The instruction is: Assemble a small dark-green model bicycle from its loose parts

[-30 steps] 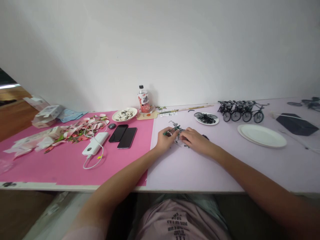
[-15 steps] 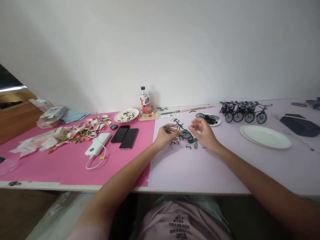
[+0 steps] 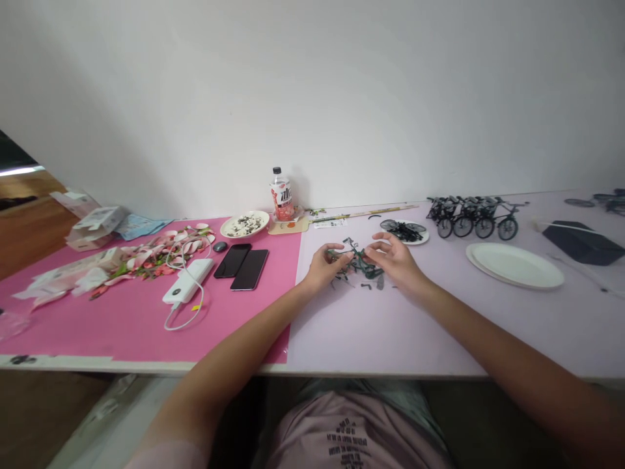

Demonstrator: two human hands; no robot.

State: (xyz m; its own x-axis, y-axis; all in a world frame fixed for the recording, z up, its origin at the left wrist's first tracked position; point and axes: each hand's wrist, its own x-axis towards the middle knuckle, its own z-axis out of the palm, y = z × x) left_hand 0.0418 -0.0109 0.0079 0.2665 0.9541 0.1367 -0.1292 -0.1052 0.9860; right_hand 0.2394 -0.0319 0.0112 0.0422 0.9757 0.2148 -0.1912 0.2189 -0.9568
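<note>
Between my two hands is a small dark green toy bicycle (image 3: 360, 262), held just above the lilac tabletop (image 3: 371, 332). My left hand (image 3: 324, 267) pinches its left side with thumb and fingers. My right hand (image 3: 393, 260) has its thumb and fingertips closed on the bicycle's right side. Fingers hide parts of the frame and wheels. Small loose dark parts (image 3: 379, 283) lie on the table below. Behind my right hand, a white plate (image 3: 422, 240) bears wheels and black pieces.
Several assembled toy bicycles (image 3: 473, 218) stand at the right, behind stacked white plates (image 3: 517, 266) and beside a dark box (image 3: 582, 242). Leftward lie two phones (image 3: 249, 270), a white power bank (image 3: 188, 281) and artificial petals (image 3: 166, 254). A bottle (image 3: 282, 197) stands near the wall.
My right hand has moved left onto the toy bicycle, which has turned between my hands. The whole view has shifted slightly.
</note>
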